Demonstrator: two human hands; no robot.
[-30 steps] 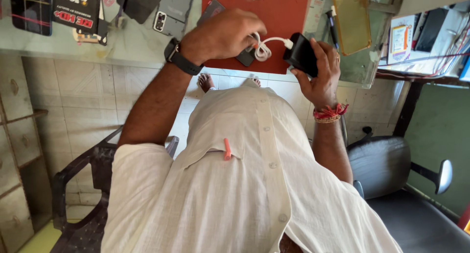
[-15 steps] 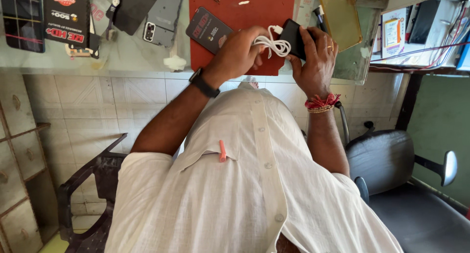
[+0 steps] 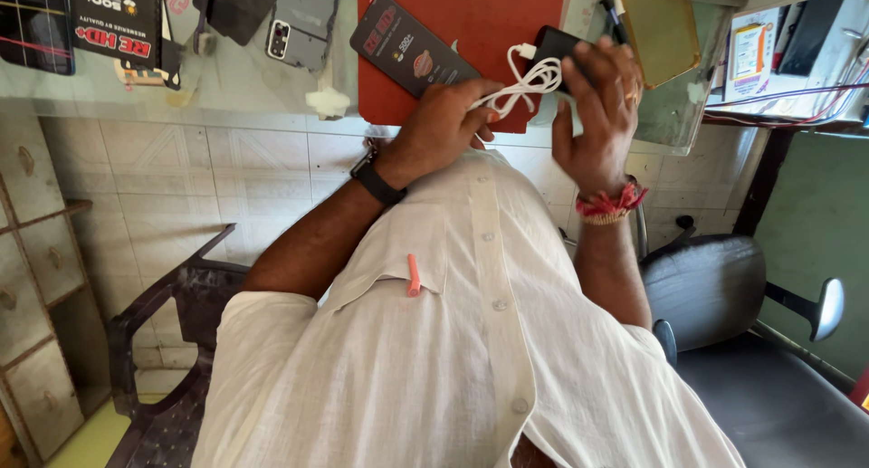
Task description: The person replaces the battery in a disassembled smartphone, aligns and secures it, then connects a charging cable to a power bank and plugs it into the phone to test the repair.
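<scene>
Above the red mat (image 3: 507,15), our left hand (image 3: 444,124) pinches the bundled white cable (image 3: 525,83) while our right hand (image 3: 602,115) clasps the black device (image 3: 554,44); we judge a tug could unplug it or loosen the coil

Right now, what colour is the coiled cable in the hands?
White coiled cable, clearest in the head view.

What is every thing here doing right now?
left hand: pinching the white cable.
right hand: gripping the black device.
white cable: bunched, plugged into the black device.
phone: flat on the red mat, screen dark.
pen: tucked in the shirt pocket.
office chair: empty.
</scene>
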